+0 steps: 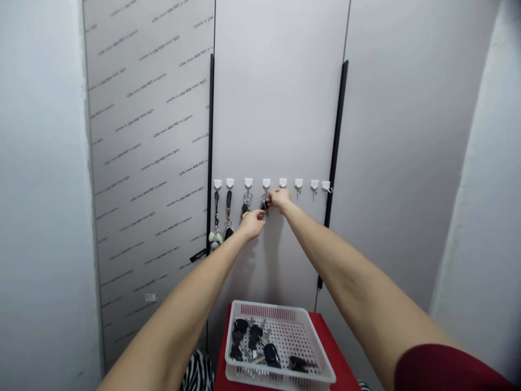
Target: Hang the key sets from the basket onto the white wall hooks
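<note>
A bunch of keys (264,204) with a metal ring hangs at the fourth white hook (266,184) from the left, on the pale panel. My right hand (280,199) pinches it near the ring, from the right. Lower down, the fingertips of my left hand (253,224) close on the bottom of the same keys. Just left of them, another key bunch (246,205) hangs from its hook, partly behind my left hand. Further left are a key fob on a brown-tipped black strap (228,203) and a black strap with a pale charm (217,206).
More white hooks (298,184) run to the right. Below my arms, a white perforated basket (321,347) holds several black-headed keys (272,355) on a red surface (331,342). Long black handles (338,130) flank the middle panel. A patterned panel (150,163) stands left.
</note>
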The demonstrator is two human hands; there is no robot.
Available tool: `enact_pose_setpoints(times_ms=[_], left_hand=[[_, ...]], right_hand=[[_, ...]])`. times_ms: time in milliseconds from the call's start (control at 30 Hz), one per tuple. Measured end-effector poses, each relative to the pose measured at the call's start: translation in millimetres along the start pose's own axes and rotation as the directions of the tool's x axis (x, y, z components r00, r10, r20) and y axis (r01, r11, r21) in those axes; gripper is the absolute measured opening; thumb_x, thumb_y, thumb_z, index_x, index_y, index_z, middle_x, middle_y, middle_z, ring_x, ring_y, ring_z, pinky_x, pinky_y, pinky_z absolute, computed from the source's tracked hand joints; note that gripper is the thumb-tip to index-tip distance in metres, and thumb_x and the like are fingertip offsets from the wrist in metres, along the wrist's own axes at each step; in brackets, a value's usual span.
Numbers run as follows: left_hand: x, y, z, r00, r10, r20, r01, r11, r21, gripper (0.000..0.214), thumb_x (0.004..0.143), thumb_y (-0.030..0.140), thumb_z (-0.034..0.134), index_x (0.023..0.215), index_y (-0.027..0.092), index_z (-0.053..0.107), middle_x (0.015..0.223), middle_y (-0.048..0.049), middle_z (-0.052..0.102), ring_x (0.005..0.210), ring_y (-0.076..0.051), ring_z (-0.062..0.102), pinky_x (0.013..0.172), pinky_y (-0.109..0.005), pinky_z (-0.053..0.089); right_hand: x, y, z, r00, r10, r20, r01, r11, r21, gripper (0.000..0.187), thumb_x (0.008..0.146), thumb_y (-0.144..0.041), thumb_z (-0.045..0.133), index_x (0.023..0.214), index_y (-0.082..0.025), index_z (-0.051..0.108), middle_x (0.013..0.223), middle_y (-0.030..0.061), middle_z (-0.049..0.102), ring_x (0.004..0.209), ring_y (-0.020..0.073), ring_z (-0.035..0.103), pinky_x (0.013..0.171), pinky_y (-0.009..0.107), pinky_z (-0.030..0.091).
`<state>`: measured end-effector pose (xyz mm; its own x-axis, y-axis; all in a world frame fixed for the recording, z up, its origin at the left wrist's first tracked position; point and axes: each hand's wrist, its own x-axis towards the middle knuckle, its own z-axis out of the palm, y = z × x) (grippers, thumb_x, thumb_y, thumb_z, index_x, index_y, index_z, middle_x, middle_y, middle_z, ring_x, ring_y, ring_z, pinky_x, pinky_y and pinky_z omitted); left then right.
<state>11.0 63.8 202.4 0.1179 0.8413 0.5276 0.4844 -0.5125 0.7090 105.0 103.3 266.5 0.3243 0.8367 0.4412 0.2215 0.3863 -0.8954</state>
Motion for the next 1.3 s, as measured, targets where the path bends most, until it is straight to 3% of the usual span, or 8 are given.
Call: enact_pose_setpoints(times_ms=[167, 267, 400, 467, 700, 1000, 1167, 1300], left_hand=[[-42.3, -26.4, 9.6, 0.994, -0.057, 0.09, 0.061, 0.997, -0.047, 0.037, 0.06, 0.011, 0.043, 0.096, 0.011, 0.047, 0.085, -0.0081, 0.054, 0.064, -0.009, 0.048, 0.06, -0.02, 0.038], [-93.5, -59.5, 28.7, 0.959, -0.083, 0.271, 0.099, 0.994, -0.044, 0.036, 0.058, 0.013, 0.046, 0.094, 0.011, 0.049, 0.082, -0.0066, 0.054, 0.065, -0.01, 0.048, 0.059, -0.02, 0.037], [-158.6, -99.8, 61.9, 0.764, -0.115, 0.635, 0.092, 0.993, 0.069, 0.033, 0.05, 0.015, 0.052, 0.083, 0.014, 0.055, 0.068, 0.0, 0.056, 0.057, -0.009, 0.046, 0.05, -0.017, 0.035], [-175.4, -111.2, 73.1, 0.713, -0.142, 0.687, 0.055, 0.988, 0.146, 0.03, 0.049, 0.015, 0.051, 0.079, 0.016, 0.057, 0.063, 0.0016, 0.055, 0.055, -0.009, 0.045, 0.048, -0.017, 0.032], [-178.4, -121.5, 76.8, 0.81, -0.237, 0.536, 0.075, 0.949, 0.307, 0.027, 0.047, 0.015, 0.052, 0.073, 0.017, 0.057, 0.051, 0.0031, 0.051, 0.049, -0.009, 0.042, 0.046, -0.017, 0.028], [-177.7, -120.8, 79.6, 0.897, -0.309, 0.316, 0.353, 0.931, -0.094, 0.013, 0.059, 0.017, 0.044, 0.068, 0.012, 0.051, 0.049, 0.0042, 0.046, 0.044, -0.005, 0.038, 0.044, -0.016, 0.029], [-164.6, -115.1, 75.2, 0.899, -0.353, 0.261, 0.408, 0.891, -0.2, 0.011, 0.06, 0.019, 0.043, 0.06, 0.012, 0.05, 0.042, 0.0058, 0.041, 0.04, -0.005, 0.036, 0.042, -0.017, 0.029], [-142.8, -101.3, 60.5, 0.914, -0.339, 0.223, 0.395, 0.869, -0.298, 0.014, 0.06, 0.025, 0.045, 0.057, 0.012, 0.049, 0.041, 0.0059, 0.041, 0.039, -0.004, 0.037, 0.042, -0.017, 0.029]], right_hand=[[-27.3, 40.5, -17.2, 0.993, -0.113, -0.021, 0.112, 0.991, -0.07, 0.017, 0.061, -0.015, 0.043, 0.075, -0.015, 0.052, 0.061, 0.0, 0.053, 0.049, 0.0056, 0.049, 0.045, 0.017, 0.038], [-82.9, 90.3, -41.9, 0.949, -0.067, 0.309, 0.123, 0.978, -0.167, 0.017, 0.062, -0.022, 0.042, 0.071, -0.015, 0.055, 0.06, 0.0006, 0.053, 0.045, 0.0054, 0.047, 0.041, 0.016, 0.035], [-168.9, 152.3, -74.9, 0.46, 0.377, 0.804, 0.147, 0.861, -0.487, 0.014, 0.05, -0.028, 0.054, 0.052, -0.014, 0.056, 0.039, -0.003, 0.046, 0.035, 0.0058, 0.039, 0.035, 0.017, 0.027], [-196.1, 170.7, -82.2, 0.396, 0.453, 0.799, 0.241, 0.789, -0.566, 0.018, 0.046, -0.032, 0.058, 0.045, -0.015, 0.054, 0.033, -0.0049, 0.04, 0.033, 0.0046, 0.033, 0.035, 0.017, 0.023], [-213.1, 201.6, -73.2, 0.55, 0.342, 0.762, 0.14, 0.862, -0.488, 0.021, 0.054, -0.03, 0.051, 0.041, -0.014, 0.046, 0.034, -0.0069, 0.029, 0.036, 0.0032, 0.025, 0.037, 0.017, 0.018], [-214.3, 218.3, -78.1, 0.773, 0.422, 0.474, -0.375, 0.906, -0.196, 0.014, 0.06, -0.03, 0.044, 0.058, -0.016, 0.04, 0.039, -0.0067, 0.039, 0.033, 0.0048, 0.034, 0.035, 0.016, 0.027], [-203.0, 209.2, -78.8, 0.875, 0.209, 0.437, -0.145, 0.974, -0.175, 0.015, 0.06, -0.029, 0.044, 0.054, -0.015, 0.041, 0.047, -0.0045, 0.041, 0.044, 0.0063, 0.04, 0.045, 0.019, 0.033], [-188.7, 187.1, -80.4, 0.856, 0.068, 0.513, 0.035, 0.982, -0.188, 0.015, 0.061, -0.028, 0.045, 0.055, -0.014, 0.045, 0.05, -0.0038, 0.043, 0.048, 0.0065, 0.04, 0.048, 0.019, 0.033]])
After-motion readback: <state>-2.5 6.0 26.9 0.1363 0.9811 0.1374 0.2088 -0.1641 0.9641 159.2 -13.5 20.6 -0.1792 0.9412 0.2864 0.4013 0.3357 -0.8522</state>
